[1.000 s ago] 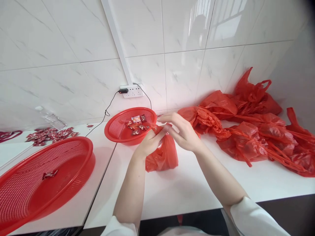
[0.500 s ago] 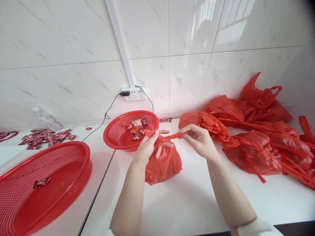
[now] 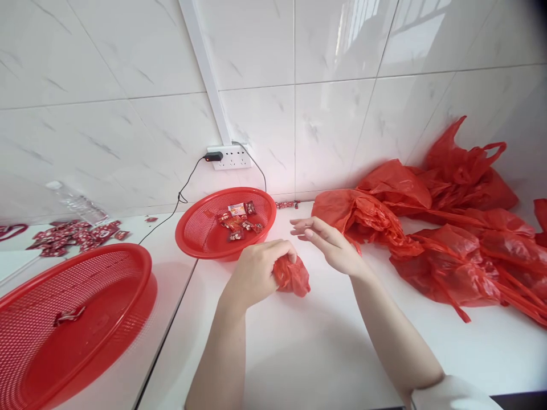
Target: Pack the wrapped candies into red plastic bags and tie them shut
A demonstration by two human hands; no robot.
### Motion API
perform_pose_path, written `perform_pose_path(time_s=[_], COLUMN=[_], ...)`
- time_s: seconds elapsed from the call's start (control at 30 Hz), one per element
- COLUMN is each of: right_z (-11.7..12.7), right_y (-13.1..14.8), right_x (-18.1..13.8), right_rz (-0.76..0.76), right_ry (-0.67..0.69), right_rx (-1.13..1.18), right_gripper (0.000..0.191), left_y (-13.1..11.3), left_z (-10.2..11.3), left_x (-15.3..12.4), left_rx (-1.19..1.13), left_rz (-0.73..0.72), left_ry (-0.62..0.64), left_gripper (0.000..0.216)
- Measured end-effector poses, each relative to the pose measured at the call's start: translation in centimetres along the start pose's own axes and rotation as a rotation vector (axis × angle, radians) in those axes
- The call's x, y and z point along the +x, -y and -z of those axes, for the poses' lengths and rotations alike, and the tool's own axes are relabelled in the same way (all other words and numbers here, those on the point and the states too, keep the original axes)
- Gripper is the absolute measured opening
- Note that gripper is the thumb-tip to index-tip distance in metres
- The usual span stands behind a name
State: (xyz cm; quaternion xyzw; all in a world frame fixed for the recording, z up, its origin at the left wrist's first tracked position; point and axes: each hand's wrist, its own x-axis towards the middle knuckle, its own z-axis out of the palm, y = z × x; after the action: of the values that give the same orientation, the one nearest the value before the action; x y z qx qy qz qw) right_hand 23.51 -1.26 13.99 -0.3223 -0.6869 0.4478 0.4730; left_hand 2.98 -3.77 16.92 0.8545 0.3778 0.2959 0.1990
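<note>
My left hand (image 3: 260, 272) is closed over a red plastic bag (image 3: 293, 277), which bulges out past the fingers just above the white table. Most of the bag is hidden behind that hand and wrist. To its right, my right hand (image 3: 329, 242) is raised with fingers stretched out and nothing in them, apart from the bag. Behind my left hand stands a round red plastic basket (image 3: 196, 242) with several small wrapped snack packets (image 3: 236, 222) in it.
Several filled red plastic bags (image 3: 448, 259) are heaped along the right side. At the left sits a larger red basket (image 3: 143, 259) holding a wrapper or packet (image 3: 69, 316). Behind it lie a pile of red packets (image 3: 74, 234) and a clear bottle (image 3: 81, 206). A cable (image 3: 183, 191) runs from a wall power strip (image 3: 231, 158).
My right hand has let go of the bag's handle strip and spread its fingers. My left hand has turned over and now wraps the bag from above. The view has shifted slightly.
</note>
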Motion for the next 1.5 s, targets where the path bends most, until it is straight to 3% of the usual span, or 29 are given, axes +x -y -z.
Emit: perform_pose_path(time_s=[0.07, 0.17, 0.23, 0.3, 0.47, 0.67, 0.8, 0.97, 1.07, 1.2, 1.3, 1.37, 1.5], right_z=[-0.5, -1.0, -1.1, -1.1, -0.2, 1.8, 3.5, 6.7, 8.4, 9.3, 8.8, 7.7, 3.2], right_y=[-0.7, -1.0, -0.8, -0.5, 0.1, 1.2, 1.7, 1.1, 0.5, -0.5, -1.0, -0.8, 0.5], right_x=[0.5, 0.7, 0.6, 0.5, 0.2, -0.5, -1.5, -3.8, -5.3, -6.8, -7.7, -8.2, -8.2], right_rz=[-0.039, -0.085, -0.08, -0.068, -0.017, -0.056, -0.14, -0.246, -0.284, -0.275, -0.21, -0.114, -0.015], right_ry=[0.106, 0.245, 0.283, 0.25, 0.033, -0.012, -0.121, -0.184, -0.232, -0.282, -0.198, -0.168, -0.163], right_rx=[0.134, 0.221, 0.232, 0.217, 0.2, 0.055, -0.096, -0.16, -0.141, -0.19, -0.341, -0.502, -0.709], right_gripper=[0.031, 0.034, 0.028, 0.022, 0.018, 0.031, 0.038, 0.042, 0.041, 0.037, 0.03, 0.031, 0.035], left_y=[0.2, 0.6, 0.8, 0.9, 1.1, 2.0, 2.7, 4.4, 5.5, 6.2, 7.1, 7.9, 9.8], left_z=[-0.4, -1.0, -1.4, -1.6, -1.5, -1.0, 0.3, 2.6, 2.9, 0.6, -2.3, -4.0, -6.8], left_x=[0.2, 0.6, 0.8, 0.9, 0.7, 0.6, 0.1, -2.2, -3.4, -3.9, -3.9, -4.0, -4.4], left_rx=[0.119, 0.084, 0.022, -0.001, 0.035, 0.069, 0.101, 0.106, 0.043, -0.184, -0.411, -0.532, -0.696], left_rz=[-0.14, -0.28, -0.31, -0.315, -0.307, -0.291, -0.161, 0.048, 0.181, 0.314, 0.443, 0.468, 0.548], left_ry=[-0.114, -0.334, -0.471, -0.529, -0.518, -0.445, -0.412, -0.285, -0.238, -0.169, -0.112, -0.108, -0.265], left_gripper=[0.024, 0.018, 0.018, 0.021, 0.016, 0.027, 0.026, 0.023, 0.036, 0.033, 0.038, 0.05, 0.083])
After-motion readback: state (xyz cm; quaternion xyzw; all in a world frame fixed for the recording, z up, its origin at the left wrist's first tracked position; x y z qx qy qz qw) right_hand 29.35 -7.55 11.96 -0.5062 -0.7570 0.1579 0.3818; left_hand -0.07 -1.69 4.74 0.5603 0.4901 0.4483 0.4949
